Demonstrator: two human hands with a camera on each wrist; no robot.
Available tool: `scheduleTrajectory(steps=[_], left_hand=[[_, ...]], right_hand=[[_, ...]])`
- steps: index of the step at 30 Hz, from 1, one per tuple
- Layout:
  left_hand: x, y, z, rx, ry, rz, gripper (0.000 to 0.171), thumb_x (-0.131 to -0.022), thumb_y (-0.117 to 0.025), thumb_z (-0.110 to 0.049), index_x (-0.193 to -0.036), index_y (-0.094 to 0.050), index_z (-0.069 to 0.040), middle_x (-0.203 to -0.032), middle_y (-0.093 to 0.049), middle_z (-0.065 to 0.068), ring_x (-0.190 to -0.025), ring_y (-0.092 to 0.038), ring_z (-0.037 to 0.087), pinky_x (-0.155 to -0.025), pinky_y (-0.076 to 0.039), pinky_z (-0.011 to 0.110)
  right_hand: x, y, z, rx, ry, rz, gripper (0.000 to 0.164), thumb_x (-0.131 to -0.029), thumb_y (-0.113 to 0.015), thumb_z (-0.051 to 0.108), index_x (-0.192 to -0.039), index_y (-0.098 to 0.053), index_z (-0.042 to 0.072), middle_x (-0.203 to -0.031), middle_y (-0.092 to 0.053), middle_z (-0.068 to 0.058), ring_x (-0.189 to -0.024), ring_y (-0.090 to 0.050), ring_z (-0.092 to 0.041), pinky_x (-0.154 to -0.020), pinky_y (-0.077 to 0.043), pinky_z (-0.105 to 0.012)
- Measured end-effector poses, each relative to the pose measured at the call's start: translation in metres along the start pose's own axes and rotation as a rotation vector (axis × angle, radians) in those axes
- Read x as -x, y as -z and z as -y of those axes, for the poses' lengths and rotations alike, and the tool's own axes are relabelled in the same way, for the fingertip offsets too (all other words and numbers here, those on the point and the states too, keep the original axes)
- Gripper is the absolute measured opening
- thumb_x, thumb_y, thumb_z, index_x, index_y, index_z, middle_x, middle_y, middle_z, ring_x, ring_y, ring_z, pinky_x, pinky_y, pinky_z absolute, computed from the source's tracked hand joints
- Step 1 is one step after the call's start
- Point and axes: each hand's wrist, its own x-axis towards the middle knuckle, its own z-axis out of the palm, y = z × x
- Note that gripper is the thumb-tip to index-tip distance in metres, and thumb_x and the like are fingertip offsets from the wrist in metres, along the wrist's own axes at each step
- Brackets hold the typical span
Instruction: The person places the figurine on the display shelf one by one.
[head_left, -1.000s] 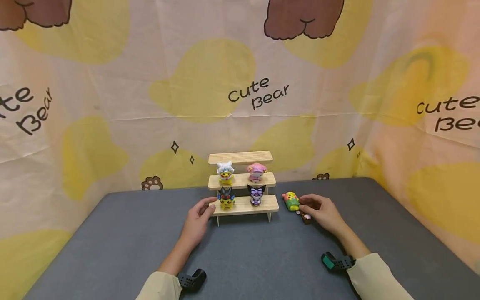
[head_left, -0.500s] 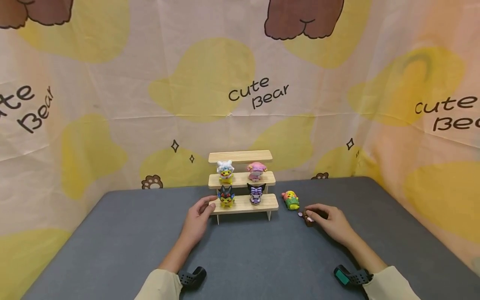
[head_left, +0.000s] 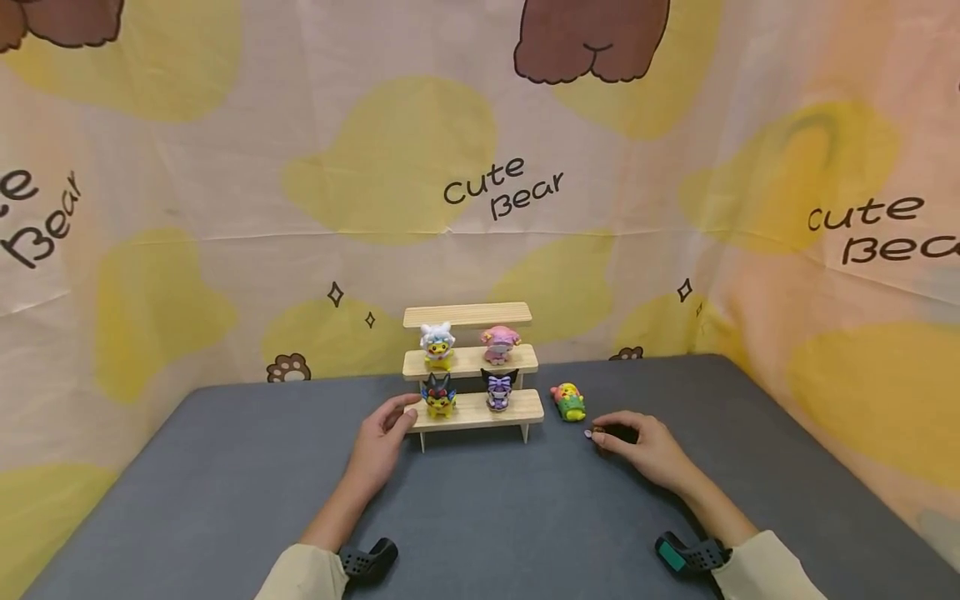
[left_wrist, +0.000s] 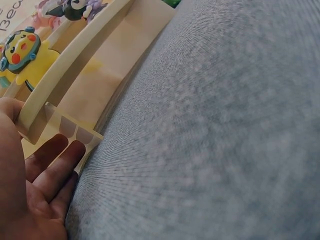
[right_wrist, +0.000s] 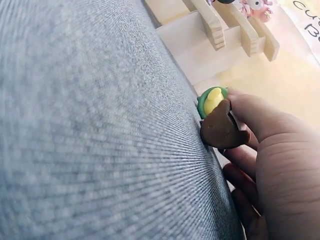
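My right hand [head_left: 647, 450] pinches a small brown figurine [right_wrist: 220, 127] between thumb and fingers, low over the grey table; in the head view the hand covers most of it. Just beyond lies a green-and-yellow figurine [head_left: 570, 402] on its back. My left hand [head_left: 377, 443] holds the left end of the lowest shelf of a three-step wooden display stand [head_left: 476, 414], thumb at the board and fingers beneath it. On that shelf stand a yellow figurine with a dark hood [head_left: 439, 397] and a purple-and-black figurine [head_left: 498, 391].
The middle shelf bears a white-hooded yellow figurine [head_left: 438, 347] and a pink figurine [head_left: 499, 344]. Behind the stand, a printed cloth backdrop [head_left: 360, 192] rises at the grey tabletop's [head_left: 480, 517] back edge and continues along both sides.
My right hand has left the green-and-yellow figurine, moved toward me to the brown one and taken hold of it. My left hand stays at the stand. The head view has turned slightly right.
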Motion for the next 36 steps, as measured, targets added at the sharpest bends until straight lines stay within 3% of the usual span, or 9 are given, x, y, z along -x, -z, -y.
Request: scheduleTrajectory(steps=[5,9,15,21,29,33,36], left_hand=[[0.0008,0.0004,-0.0004,-0.015,-0.004,-0.003,0.03,-0.104,-0.058,-0.025,-0.131,-0.067,-0.014,-0.129,-0.07,0.013,-0.106,-0.064,0.013,-0.085,-0.046,0.026],[0.0006,0.001,0.0013,-0.022,-0.01,-0.001,0.032,-0.104,-0.057,-0.025,-0.133,-0.066,-0.012,-0.134,-0.067,0.014,-0.115,-0.064,0.018,-0.088,-0.048,0.027],[0.0009,0.0008,0.0018,-0.004,-0.01,-0.001,0.032,-0.104,-0.058,-0.025,-0.133,-0.065,-0.013,-0.138,-0.065,0.013,-0.124,-0.062,0.023,-0.096,-0.048,0.032],[-0.0002,-0.0007,0.0016,0.01,-0.006,-0.001,0.032,-0.104,-0.058,-0.025,-0.133,-0.066,-0.014,-0.137,-0.066,0.012,-0.123,-0.063,0.023,-0.097,-0.047,0.034],[-0.001,0.0017,-0.0001,0.059,0.047,0.026,0.034,-0.102,-0.06,-0.026,-0.134,-0.066,-0.015,-0.141,-0.063,0.01,-0.131,-0.057,0.024,-0.107,-0.044,0.04],[-0.0022,0.0057,0.0011,0.098,0.076,0.041,0.034,-0.1,-0.063,-0.023,-0.133,-0.067,-0.014,-0.142,-0.063,0.008,-0.13,-0.055,0.018,-0.105,-0.044,0.032],[-0.003,0.0076,0.0014,0.133,0.096,0.041,0.033,-0.099,-0.065,-0.02,-0.13,-0.068,-0.011,-0.137,-0.065,0.009,-0.118,-0.057,0.009,-0.096,-0.046,0.022]], right_hand=[[0.0013,-0.0027,0.0002,-0.005,0.051,-0.03,0.029,-0.089,-0.078,0.037,-0.111,-0.075,0.019,-0.109,-0.072,0.002,-0.104,-0.064,-0.015,-0.092,-0.051,-0.037],[0.002,-0.0032,-0.0007,-0.05,0.125,-0.06,0.027,-0.086,-0.082,0.028,-0.109,-0.076,0.015,-0.107,-0.071,-0.002,-0.093,-0.064,-0.003,-0.083,-0.052,-0.026],[0.0021,-0.001,-0.0029,-0.147,0.17,-0.109,0.03,-0.086,-0.081,0.014,-0.113,-0.072,0.006,-0.11,-0.072,-0.014,-0.091,-0.067,-0.005,-0.077,-0.055,-0.023],[0.0017,0.0019,-0.0047,-0.238,0.139,-0.118,0.042,-0.087,-0.078,0.007,-0.127,-0.066,-0.002,-0.127,-0.067,-0.025,-0.099,-0.068,0.0,-0.079,-0.056,-0.02],[0.0006,0.004,-0.0053,-0.296,0.029,-0.156,0.045,-0.082,-0.083,0.008,-0.122,-0.067,-0.004,-0.115,-0.072,-0.023,-0.094,-0.067,0.003,-0.08,-0.055,-0.016],[-0.0006,0.0042,-0.0063,-0.334,0.011,-0.16,0.047,-0.081,-0.083,0.005,-0.124,-0.065,-0.005,-0.116,-0.07,-0.025,-0.093,-0.068,0.001,-0.078,-0.056,-0.017],[-0.0013,0.0037,-0.0072,-0.36,0.019,-0.154,0.045,-0.081,-0.082,0.003,-0.123,-0.065,-0.005,-0.115,-0.069,-0.029,-0.092,-0.071,-0.004,-0.077,-0.057,-0.019]])
